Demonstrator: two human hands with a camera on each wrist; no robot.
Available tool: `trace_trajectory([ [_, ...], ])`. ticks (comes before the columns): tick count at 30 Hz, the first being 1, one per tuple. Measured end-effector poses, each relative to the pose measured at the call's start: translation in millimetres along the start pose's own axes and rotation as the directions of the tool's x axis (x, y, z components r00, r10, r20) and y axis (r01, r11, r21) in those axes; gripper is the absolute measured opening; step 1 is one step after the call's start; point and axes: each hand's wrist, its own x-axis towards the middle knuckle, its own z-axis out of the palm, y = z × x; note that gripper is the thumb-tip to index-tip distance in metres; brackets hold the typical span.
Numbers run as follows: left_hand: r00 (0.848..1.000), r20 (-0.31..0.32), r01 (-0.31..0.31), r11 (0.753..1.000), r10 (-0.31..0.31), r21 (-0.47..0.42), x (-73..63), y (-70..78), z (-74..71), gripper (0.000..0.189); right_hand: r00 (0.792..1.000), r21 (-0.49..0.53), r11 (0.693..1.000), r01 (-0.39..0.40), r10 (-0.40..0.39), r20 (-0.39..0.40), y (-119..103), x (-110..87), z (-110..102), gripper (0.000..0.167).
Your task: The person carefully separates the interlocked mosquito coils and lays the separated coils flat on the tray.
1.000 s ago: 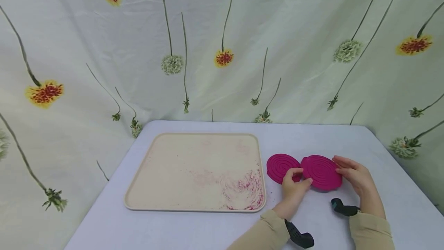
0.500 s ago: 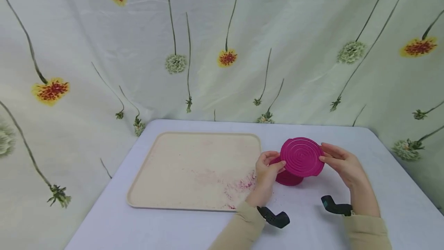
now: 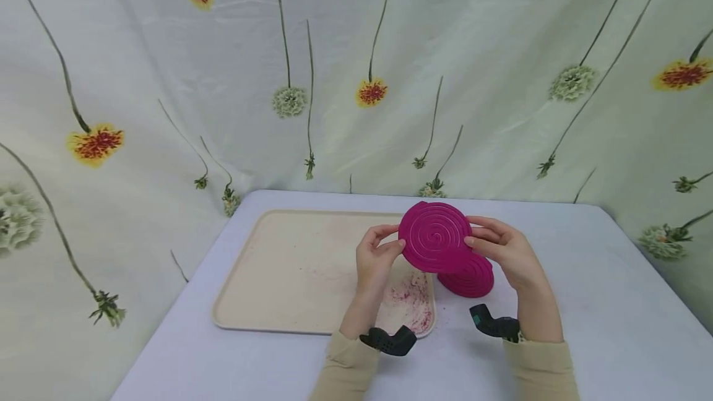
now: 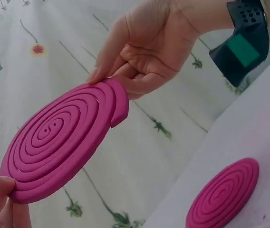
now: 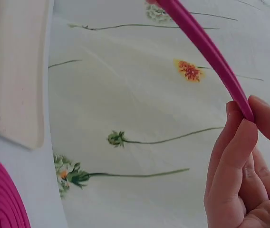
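A spiral disc of coiled magenta clay (image 3: 434,237) is held up, its coiled face turned toward the head camera. My left hand (image 3: 372,265) pinches its left edge between thumb and fingers. On the opposite edge, my right hand (image 3: 518,258) pinches it the same way. In the left wrist view the disc (image 4: 61,142) shows a loose coil end near the right-hand fingers. Seen edge-on in the right wrist view, the disc (image 5: 211,54) is thin and slightly bowed. A second magenta spiral disc (image 3: 473,280) lies on the table below, partly covered by the held one.
A beige rectangular tray (image 3: 273,283) lies on the white-covered table (image 3: 562,277), smeared with magenta residue at its lower right corner. The second disc lies just right of the tray. A flower-printed cloth (image 3: 334,135) hangs behind the table.
Both hands have lifted the upper disc from the right of the second disc, carrying it left and tilting it upright. It now overlaps the tray's right edge in the head view.
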Motion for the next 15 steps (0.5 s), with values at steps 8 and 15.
trace_trajectory([
  [8,0.999,0.036,-0.023,0.988,0.018,0.151,5.4,-0.6,-29.8,0.022,0.997,-0.059,0.998,-0.035,0.039,0.064,-6,-2.3,40,0.043],
  [15,0.996,0.072,-0.074,0.974,0.059,0.215,3.1,8.1,-33.8,0.022,0.995,-0.074,0.996,-0.043,0.049,0.086,-1,-0.6,50,0.042],
])
